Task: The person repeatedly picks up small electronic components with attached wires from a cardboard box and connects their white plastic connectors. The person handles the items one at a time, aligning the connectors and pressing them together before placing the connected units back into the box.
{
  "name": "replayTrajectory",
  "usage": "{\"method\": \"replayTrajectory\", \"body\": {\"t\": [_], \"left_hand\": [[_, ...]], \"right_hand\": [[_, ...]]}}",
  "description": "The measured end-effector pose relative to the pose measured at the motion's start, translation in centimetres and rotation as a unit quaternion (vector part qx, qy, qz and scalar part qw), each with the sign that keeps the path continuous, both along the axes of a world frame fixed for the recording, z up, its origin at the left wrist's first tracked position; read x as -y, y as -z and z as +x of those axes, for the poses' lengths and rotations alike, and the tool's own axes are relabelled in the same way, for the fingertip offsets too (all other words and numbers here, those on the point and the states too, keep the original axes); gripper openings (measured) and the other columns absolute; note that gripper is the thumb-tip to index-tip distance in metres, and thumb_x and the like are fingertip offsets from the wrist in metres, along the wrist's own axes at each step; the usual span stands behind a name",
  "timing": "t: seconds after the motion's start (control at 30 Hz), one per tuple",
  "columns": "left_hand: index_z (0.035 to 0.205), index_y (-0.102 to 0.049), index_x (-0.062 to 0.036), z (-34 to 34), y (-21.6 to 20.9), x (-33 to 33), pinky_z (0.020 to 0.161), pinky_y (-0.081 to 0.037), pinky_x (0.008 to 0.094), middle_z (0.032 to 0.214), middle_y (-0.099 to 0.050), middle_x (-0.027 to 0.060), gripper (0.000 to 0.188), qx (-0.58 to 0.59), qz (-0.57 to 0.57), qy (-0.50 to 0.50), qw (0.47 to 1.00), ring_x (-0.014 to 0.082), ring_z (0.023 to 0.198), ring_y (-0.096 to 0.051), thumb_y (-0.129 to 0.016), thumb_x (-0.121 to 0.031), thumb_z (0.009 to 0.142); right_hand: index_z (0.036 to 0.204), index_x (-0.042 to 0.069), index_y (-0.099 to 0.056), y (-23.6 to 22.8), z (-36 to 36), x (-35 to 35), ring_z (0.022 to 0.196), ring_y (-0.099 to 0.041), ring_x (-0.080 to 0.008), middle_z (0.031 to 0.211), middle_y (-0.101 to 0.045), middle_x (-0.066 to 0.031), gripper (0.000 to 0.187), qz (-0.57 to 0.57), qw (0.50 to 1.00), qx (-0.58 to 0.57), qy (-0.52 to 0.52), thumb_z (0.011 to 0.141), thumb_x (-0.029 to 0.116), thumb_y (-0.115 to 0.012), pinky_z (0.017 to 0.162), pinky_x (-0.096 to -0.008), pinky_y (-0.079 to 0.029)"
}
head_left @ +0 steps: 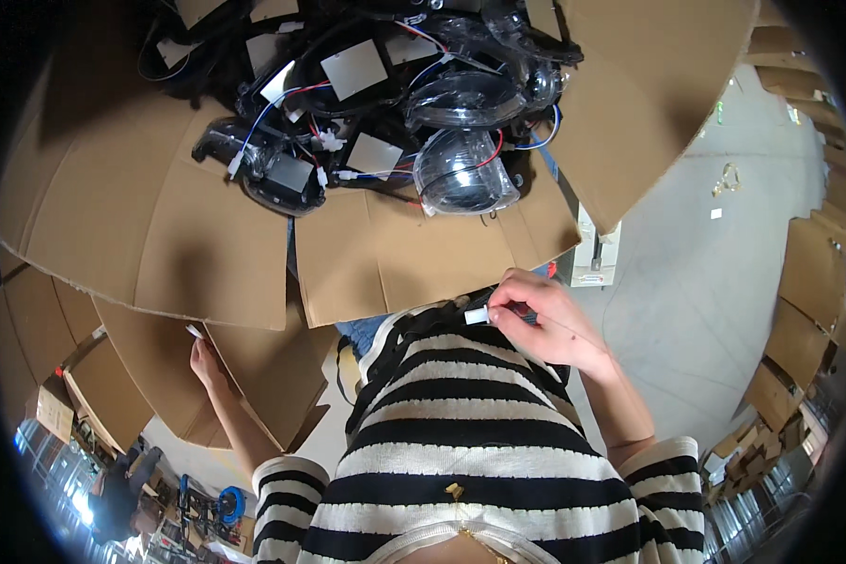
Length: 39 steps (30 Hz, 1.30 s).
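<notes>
My right hand (pixel 550 320) is in front of my striped top, thumb and fingers pinching a small white rectangular piece (pixel 477 316); from this angle I cannot tell whether it is a label or a connector. Off to the left, my left hand (pixel 209 363) reaches over a brown cardboard box, its fingers closed on a small white strip (pixel 195 331). Ahead of both hands, clear-lensed lamp units (pixel 465 172) with black housings lie heaped in an open carton. Red, blue and white wires with white plugs (pixel 328 141) run among them, and pale square labels (pixel 354 70) show on several.
Wide carton flaps (pixel 423 254) fold outward toward me, with another flap (pixel 644 103) at the right. Grey floor (pixel 705 282) bears a few scraps. Stacked cardboard boxes (pixel 799 282) line the far right. Behind on the lower left are a person (pixel 113 498) and a blue wheel (pixel 230 505).
</notes>
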<state>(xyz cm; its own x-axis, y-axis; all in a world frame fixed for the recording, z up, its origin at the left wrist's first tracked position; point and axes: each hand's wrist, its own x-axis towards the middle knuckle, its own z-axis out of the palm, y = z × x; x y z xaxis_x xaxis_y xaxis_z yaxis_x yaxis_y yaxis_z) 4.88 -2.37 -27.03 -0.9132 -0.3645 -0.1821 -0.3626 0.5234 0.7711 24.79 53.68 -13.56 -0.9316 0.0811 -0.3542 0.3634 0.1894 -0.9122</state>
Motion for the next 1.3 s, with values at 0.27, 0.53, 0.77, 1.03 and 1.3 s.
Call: {"method": "replayTrajectory", "body": {"t": [0.27,0.53,0.77,1.03,1.3], "left_hand": [[0.087,-0.054,0.001,4.9,-9.1,-32.0,0.062,-0.041,0.028,0.083,-0.053,0.0087,0.012,-0.116,-0.09,0.395,0.907,0.0168,0.071,-0.049,-0.054,-0.006,0.077],[0.09,-0.049,-0.0007,5.3,3.8,-44.1,0.069,-0.041,0.0342,0.093,-0.048,0.0133,0.022,-0.099,-0.032,0.573,0.813,0.0282,0.08,-0.049,-0.058,-0.002,0.07],[0.085,-0.043,-0.0008,4.8,5.1,-43.0,0.061,-0.041,0.0273,0.077,-0.048,0.0094,0.012,-0.025,0.125,0.56,0.819,0.0173,0.068,-0.049,-0.05,0.002,0.075],[0.1,-0.047,0.0027,7.1,-1.4,-40.4,0.062,-0.041,0.021,0.077,-0.052,0.0062,0.019,0.241,0.199,0.591,0.744,0.0102,0.067,-0.05,-0.039,0.001,0.083],[0.094,-0.055,-0.0005,9.2,-6.9,-41.1,0.072,-0.042,0.0258,0.083,-0.057,0.0114,0.02,0.147,0.056,0.668,0.727,0.0176,0.078,-0.056,-0.046,0.004,0.077]], "right_hand": [[0.083,0.001,-0.051,1.9,1.5,-0.8,0.065,-0.052,-0.0181,0.072,-0.052,-0.0092,0.009,-0.007,0.998,-0.056,0.011,0.078,0.009,-0.052,0.058,-0.0293,-0.041],[0.087,0.002,-0.043,-3.7,5.2,-3.4,0.059,-0.039,-0.0078,0.079,-0.057,-0.0066,0.012,-0.321,0.935,-0.074,0.131,0.088,0.012,-0.038,0.053,-0.0198,-0.032],[0.085,0.001,-0.043,-9.3,7.0,-3.3,0.067,-0.054,-0.0221,0.077,-0.057,-0.0178,0.015,-0.495,0.795,-0.301,0.182,0.087,0.015,-0.038,0.053,-0.0299,-0.036],[0.084,-0.002,-0.047,-9.1,5.3,-3.6,0.07,-0.052,-0.026,0.084,-0.054,-0.0185,0.019,-0.542,0.634,-0.548,0.062,0.083,0.017,-0.046,0.062,-0.0327,-0.041],[0.067,0.002,-0.054,-10.1,6.2,-4.0,0.065,-0.056,-0.0263,0.082,-0.058,-0.0213,0.022,-0.59,0.622,-0.503,0.11,0.083,0.016,-0.047,0.055,-0.0311,-0.044]]}}
